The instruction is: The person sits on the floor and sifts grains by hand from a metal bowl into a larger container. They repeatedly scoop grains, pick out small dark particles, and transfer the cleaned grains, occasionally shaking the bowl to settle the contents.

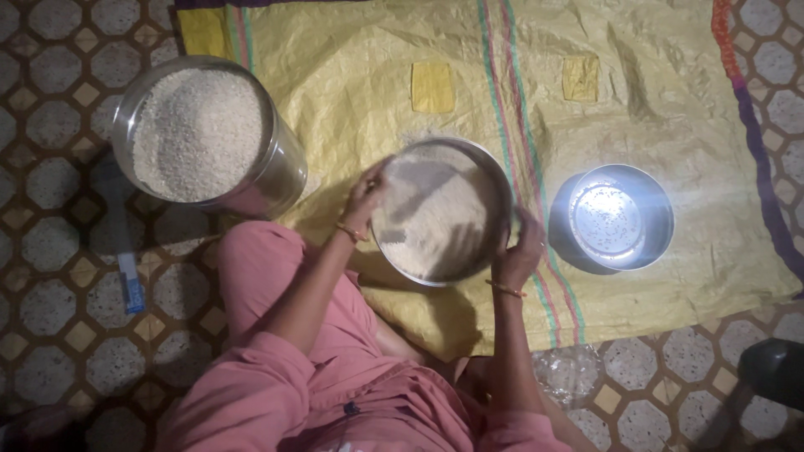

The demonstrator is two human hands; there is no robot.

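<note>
Head camera is looking down on a person in pink clothing sitting on a patterned tile floor [50, 251], working over a yellow woven mat [653, 100] with green and red stripes. Well to the left of the fingers, a tall steel canister [280, 172] is standing brim-full of white rice [197, 134]. The left hand [367, 197], a bangle at its wrist, is gripping the near-left rim of a round steel sieve [502, 180], its fingers [374, 180] curling over the edge. The sieve is tilting between both hands, just above the mat, carrying a blurred layer of grain [435, 222] across its mesh. The right hand [519, 251], also wearing a bangle, is clasping the opposite rim, fingers [529, 226] wrapping tight around the metal. Beyond the right fingers, near but apart, a shallow steel bowl [657, 243] is sitting on the mat, glaring under light and holding a thin scatter of specks.
</note>
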